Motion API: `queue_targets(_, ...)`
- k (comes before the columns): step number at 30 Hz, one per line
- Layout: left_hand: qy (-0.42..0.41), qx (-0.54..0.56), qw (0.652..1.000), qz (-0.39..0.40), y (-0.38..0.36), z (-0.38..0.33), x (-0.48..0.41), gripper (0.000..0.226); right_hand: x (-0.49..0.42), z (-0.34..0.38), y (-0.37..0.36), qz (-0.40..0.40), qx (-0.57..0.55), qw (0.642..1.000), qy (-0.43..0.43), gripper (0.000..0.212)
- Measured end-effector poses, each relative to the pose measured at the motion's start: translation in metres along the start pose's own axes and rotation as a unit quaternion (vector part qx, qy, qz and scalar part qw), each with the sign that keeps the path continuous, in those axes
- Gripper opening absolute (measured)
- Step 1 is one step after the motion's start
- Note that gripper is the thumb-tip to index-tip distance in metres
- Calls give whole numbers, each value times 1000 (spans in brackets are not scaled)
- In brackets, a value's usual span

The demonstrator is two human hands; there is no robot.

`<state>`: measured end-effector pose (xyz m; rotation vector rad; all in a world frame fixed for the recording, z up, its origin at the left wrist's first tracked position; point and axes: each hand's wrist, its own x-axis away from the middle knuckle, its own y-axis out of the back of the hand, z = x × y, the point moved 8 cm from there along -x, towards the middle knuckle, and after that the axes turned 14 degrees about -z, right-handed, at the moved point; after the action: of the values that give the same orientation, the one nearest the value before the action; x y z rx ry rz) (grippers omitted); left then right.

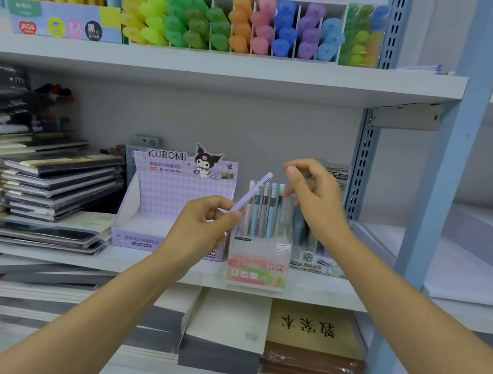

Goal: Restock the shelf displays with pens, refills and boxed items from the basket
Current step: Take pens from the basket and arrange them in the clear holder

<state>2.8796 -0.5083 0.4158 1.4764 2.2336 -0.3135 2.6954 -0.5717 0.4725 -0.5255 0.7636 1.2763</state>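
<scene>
Left hand (202,228) pinches the lilac pen (252,192) by its lower end, tilted toward the Fruit Soda box (258,264) at the shelf's (64,254) front edge. Right hand (312,197) hovers above the box, fingers loosely curled, empty. The pen looks light, stiff and smooth, so a mid-barrel pinch should steer it best.

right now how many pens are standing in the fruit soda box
5 pens show, upright in a row in the fruit soda box; more may be hidden behind the right hand.
</scene>
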Motion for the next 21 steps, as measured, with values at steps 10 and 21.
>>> queue_targets(10, 46, 155, 980, -118, 22, -17, 3, 10, 19, 12, 9, 98, -189, 969, -125, 16)
queue_targets(21, 45, 216, 969, -111, 8, -36, 15, 12, 54, 19, -8, 226, -131, 959, -105, 12)
